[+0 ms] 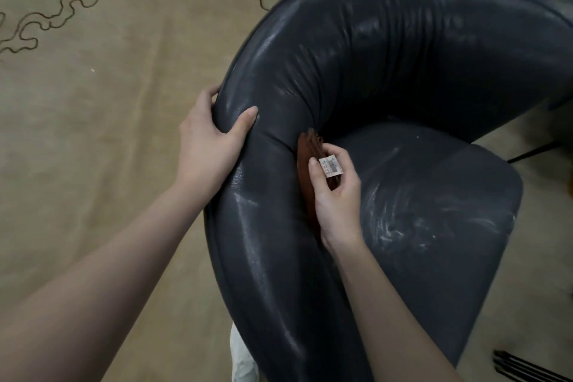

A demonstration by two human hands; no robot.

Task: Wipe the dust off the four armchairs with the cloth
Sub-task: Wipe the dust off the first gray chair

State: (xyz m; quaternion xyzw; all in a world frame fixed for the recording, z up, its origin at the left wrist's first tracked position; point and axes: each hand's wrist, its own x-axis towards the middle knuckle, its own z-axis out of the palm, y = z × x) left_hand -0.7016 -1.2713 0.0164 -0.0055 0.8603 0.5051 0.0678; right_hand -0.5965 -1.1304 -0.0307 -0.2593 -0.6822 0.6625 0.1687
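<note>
Right hand is gripping a rust-brown cloth in the seat crease of a dark grey leather armchair; left hand is clasping the backrest — pale dust streaks are showing on the seat, so wiping is judged unfinished.

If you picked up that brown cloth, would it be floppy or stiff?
Probably floppy: the cloth folds into the armchair's crease under the right hand. It's likely light too, since that hand's curled fingers alone hold it. It probably won't slip much; it looks like soft fabric with a small tag.

Cloth in armchair crease (left side)
</note>
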